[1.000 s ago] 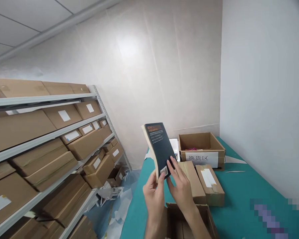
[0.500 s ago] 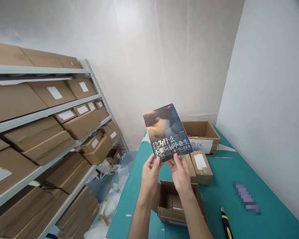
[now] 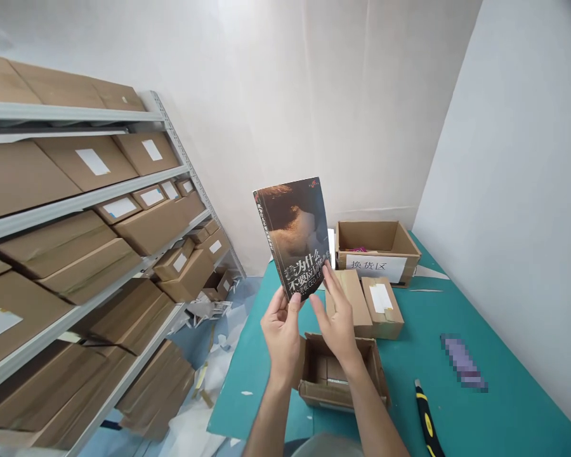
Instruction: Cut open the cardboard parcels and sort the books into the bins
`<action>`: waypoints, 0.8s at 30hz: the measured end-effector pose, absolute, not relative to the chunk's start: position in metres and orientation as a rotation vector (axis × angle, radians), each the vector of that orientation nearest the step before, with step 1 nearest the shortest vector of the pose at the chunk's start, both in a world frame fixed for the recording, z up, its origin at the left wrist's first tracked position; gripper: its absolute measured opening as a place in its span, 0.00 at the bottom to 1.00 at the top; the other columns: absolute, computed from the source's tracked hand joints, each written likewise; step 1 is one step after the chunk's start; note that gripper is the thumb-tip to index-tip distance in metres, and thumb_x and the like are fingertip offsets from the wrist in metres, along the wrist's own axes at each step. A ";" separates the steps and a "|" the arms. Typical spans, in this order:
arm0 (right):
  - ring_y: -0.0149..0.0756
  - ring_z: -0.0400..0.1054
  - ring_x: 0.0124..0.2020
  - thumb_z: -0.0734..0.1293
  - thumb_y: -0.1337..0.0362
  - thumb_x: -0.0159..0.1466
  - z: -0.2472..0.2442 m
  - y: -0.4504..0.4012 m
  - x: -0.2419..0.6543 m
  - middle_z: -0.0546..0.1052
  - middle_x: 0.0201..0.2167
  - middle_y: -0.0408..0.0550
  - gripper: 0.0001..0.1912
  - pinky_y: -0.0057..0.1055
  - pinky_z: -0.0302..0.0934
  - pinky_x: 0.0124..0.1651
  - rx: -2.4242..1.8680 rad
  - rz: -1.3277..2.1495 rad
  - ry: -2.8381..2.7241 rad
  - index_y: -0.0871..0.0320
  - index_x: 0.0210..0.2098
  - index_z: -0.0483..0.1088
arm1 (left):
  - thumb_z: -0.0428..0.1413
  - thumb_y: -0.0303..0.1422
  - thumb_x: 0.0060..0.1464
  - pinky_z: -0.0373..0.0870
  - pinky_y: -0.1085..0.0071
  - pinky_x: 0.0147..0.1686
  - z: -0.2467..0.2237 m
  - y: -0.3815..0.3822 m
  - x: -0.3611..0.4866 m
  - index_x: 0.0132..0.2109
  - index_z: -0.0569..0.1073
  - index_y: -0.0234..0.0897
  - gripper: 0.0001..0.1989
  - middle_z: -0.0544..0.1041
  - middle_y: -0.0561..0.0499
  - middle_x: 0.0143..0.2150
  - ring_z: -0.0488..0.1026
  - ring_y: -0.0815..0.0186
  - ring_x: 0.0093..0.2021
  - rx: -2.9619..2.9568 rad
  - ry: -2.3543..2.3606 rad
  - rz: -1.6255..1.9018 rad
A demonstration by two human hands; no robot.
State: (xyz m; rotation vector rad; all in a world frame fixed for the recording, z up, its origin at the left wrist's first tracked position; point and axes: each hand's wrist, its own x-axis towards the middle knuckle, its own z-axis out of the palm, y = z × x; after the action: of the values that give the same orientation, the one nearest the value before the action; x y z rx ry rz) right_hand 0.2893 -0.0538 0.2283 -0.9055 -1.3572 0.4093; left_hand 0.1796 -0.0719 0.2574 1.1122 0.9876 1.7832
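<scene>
One book point(image 3: 297, 231) between both hands point(image 3: 283, 330) point(image 3: 339, 320)

A pale back wall point(image 3: 247, 120), marked with faint vertical streaks, meets a plain bluish-white right wall point(image 3: 518, 165) at a corner; a grey metal rack point(image 3: 172, 136) stands along the left side, its shelves filled with cardboard boxes point(image 3: 66, 168), several bearing white labels; a green-topped bench point(image 3: 509, 387) reaches toward the back wall; crumpled white sheeting point(image 3: 226, 374) covers part of the bluish floor point(image 3: 195, 339); soft light fills the room.
</scene>
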 end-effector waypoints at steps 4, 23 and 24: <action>0.53 0.52 0.78 0.72 0.49 0.70 0.232 -0.062 0.295 0.56 0.78 0.49 0.42 0.52 0.58 0.75 -0.747 0.651 -1.341 0.44 0.78 0.54 | 0.64 0.43 0.63 0.78 0.57 0.60 0.252 -0.081 0.189 0.63 0.80 0.38 0.25 0.83 0.43 0.59 0.81 0.50 0.57 1.319 1.034 1.675; 0.53 0.82 0.44 0.74 0.44 0.66 0.240 -0.058 0.328 0.84 0.50 0.51 0.26 0.54 0.80 0.47 -0.708 1.206 -0.961 0.53 0.55 0.80 | 0.68 0.45 0.59 0.79 0.59 0.56 0.245 -0.035 0.154 0.55 0.81 0.35 0.23 0.84 0.40 0.55 0.83 0.57 0.52 0.924 0.756 1.459; 0.53 0.81 0.49 0.74 0.45 0.66 0.239 -0.054 0.327 0.83 0.53 0.52 0.27 0.54 0.78 0.54 -0.764 1.095 -0.993 0.52 0.59 0.78 | 0.69 0.45 0.58 0.80 0.61 0.54 0.246 -0.036 0.154 0.55 0.81 0.36 0.23 0.84 0.41 0.54 0.83 0.58 0.51 0.929 0.783 1.507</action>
State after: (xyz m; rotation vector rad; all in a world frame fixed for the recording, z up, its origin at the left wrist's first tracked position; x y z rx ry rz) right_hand 0.3269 -0.0544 0.2387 -0.7635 -0.9925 1.0949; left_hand 0.1545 -0.0361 0.2456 0.9286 0.7828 1.5073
